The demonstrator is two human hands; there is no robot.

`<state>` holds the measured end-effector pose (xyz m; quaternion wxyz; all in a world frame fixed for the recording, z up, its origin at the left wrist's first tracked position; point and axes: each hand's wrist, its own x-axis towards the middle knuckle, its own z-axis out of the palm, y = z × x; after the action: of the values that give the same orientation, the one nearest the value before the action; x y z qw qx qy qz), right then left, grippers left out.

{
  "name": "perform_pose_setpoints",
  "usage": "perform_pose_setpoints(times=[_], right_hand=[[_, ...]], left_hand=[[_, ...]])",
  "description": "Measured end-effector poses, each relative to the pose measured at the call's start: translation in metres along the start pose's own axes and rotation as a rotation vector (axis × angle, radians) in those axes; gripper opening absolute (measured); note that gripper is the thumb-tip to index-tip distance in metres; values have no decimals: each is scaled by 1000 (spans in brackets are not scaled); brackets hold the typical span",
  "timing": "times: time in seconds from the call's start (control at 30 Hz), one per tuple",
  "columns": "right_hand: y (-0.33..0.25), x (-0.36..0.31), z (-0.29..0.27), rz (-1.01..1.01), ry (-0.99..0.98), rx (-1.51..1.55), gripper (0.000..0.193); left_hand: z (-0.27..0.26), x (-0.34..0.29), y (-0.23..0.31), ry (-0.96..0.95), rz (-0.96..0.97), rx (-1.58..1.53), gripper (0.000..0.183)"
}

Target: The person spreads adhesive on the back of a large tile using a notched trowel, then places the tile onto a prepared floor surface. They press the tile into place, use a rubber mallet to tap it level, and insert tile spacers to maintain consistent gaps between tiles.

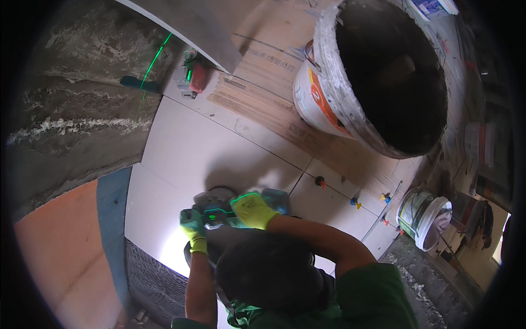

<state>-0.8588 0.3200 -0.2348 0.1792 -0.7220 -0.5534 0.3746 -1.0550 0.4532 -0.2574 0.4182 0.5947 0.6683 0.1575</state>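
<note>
A handheld power tool, apparently a tile vibrator, (216,208) rests on a large pale tile (181,142). It has a dark round base, a small lit green display and a bluish block at its right end. My left hand (193,223), in a yellow-green glove, is closed round the tool's left side. Gloved alike, my right hand (253,210) wraps over its body nearer the right end. Bright light falls on the tile just below the left hand. A dark rounded shape (268,268) below the hands hides the floor there.
Beyond lies a laser level (190,75), casting a green line on the rough wall (82,104). A grey slab (192,24) leans over cardboard sheets (257,107). A big crusted bucket (323,104) and a smaller bucket (424,219) stand right, near several coloured tile-levelling knobs (320,181).
</note>
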Motion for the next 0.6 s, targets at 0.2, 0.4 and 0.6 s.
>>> perform_pose_setpoints(times=[0.2,0.4,0.6], right_hand=[[-42,82,5,-59,-63,-124,51],[-81,186,-14,-162,-140,-135,61],[-89,256,-44,-158,-207,-173,51]], left_hand=[[-38,60,6,78,-88,-151,21],[-56,137,18,265,-102,2,27],[-61,185,50,275,34,-26,30]])
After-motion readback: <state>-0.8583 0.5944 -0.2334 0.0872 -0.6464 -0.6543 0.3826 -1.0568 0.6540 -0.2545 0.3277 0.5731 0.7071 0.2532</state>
